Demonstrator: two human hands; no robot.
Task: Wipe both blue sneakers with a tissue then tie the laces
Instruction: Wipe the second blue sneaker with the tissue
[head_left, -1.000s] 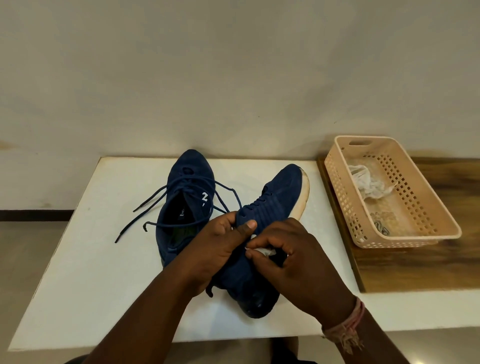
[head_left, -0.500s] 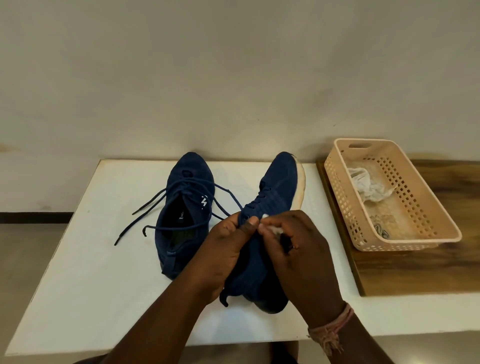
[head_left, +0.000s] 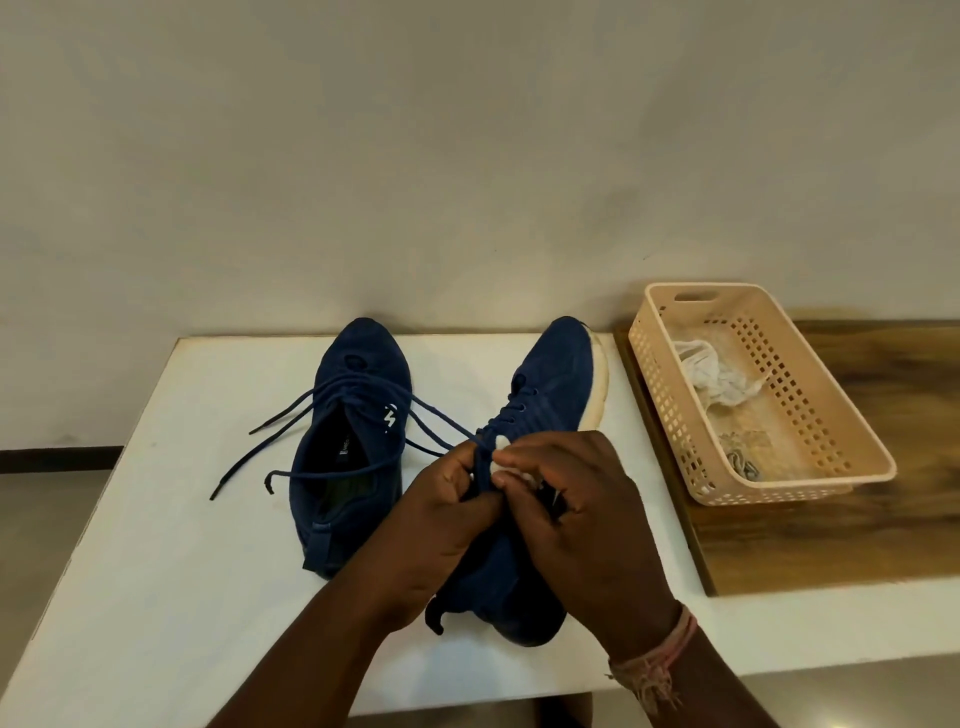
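Observation:
Two blue sneakers stand on the white table (head_left: 130, 571). The left sneaker (head_left: 353, 447) sits upright with its laces (head_left: 270, 441) loose and spread to the left. The right sneaker (head_left: 550, 384) is tilted onto its side, its white sole facing right. My left hand (head_left: 441, 525) grips the tongue of the right sneaker. My right hand (head_left: 576, 514) pinches a small white tissue (head_left: 503, 457) against that tongue. The hands hide the middle of this shoe.
A beige perforated basket (head_left: 810, 467) stands on a wooden board (head_left: 831, 545) to the right, holding a crumpled white tissue (head_left: 711, 379) and a small grey item (head_left: 743, 462). A plain wall rises right behind the table.
The right sneaker has turned so its toe points further away, more parallel to the left one. Both hands moved up along it, and the tissue now sits at the tongue.

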